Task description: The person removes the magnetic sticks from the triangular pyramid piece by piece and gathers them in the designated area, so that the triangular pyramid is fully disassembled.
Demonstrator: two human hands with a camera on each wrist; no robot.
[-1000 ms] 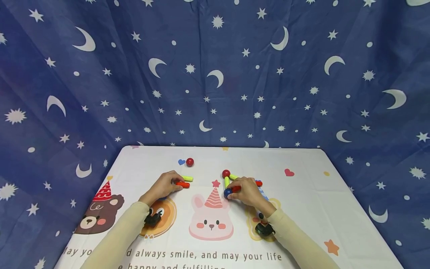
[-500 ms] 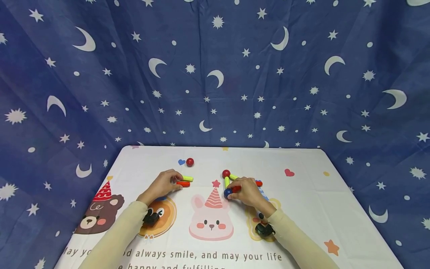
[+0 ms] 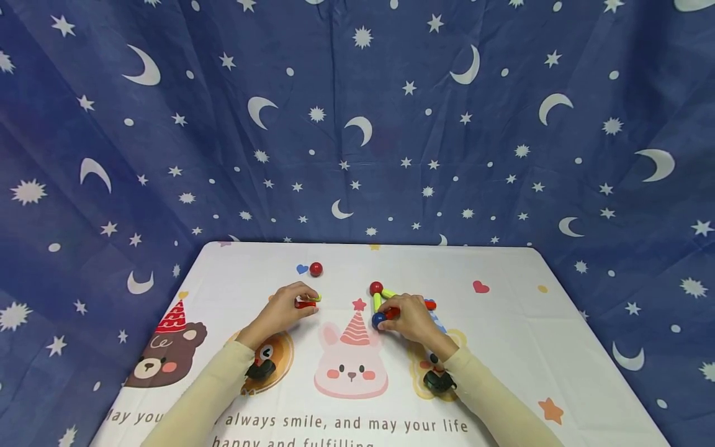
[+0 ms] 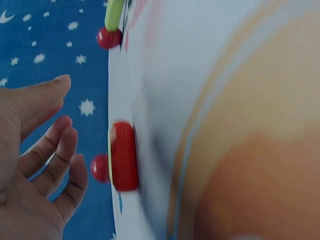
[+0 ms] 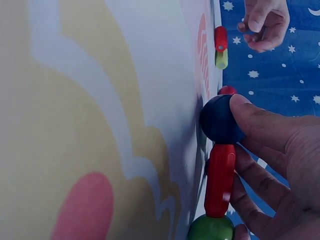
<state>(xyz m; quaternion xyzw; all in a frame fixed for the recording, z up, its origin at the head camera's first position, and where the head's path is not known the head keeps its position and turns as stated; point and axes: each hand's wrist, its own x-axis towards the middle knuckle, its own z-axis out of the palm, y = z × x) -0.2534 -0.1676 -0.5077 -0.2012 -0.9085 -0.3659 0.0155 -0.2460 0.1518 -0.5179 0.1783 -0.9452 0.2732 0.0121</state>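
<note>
Fingers [image 4: 56, 166] of the left hand [image 3: 282, 310] parted, right hand [image 3: 411, 318] pinching the blue ball [image 5: 218, 120].
Left has edged rightward over the red rod [image 4: 125, 156] and yellow rod [image 5: 222, 60], hiding more of the latter; both now seem within its grasp. Right holds its place, the blue ball touching a second red rod [image 5: 219, 181].

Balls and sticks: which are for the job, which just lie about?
Job, probably:
right hand: blue ball, red stick, green ball
nearby: red ball, yellow sticks, another red stick
near left hand: loose red stick, loose yellow stick

Lying about, maybe:
far red ball
</note>
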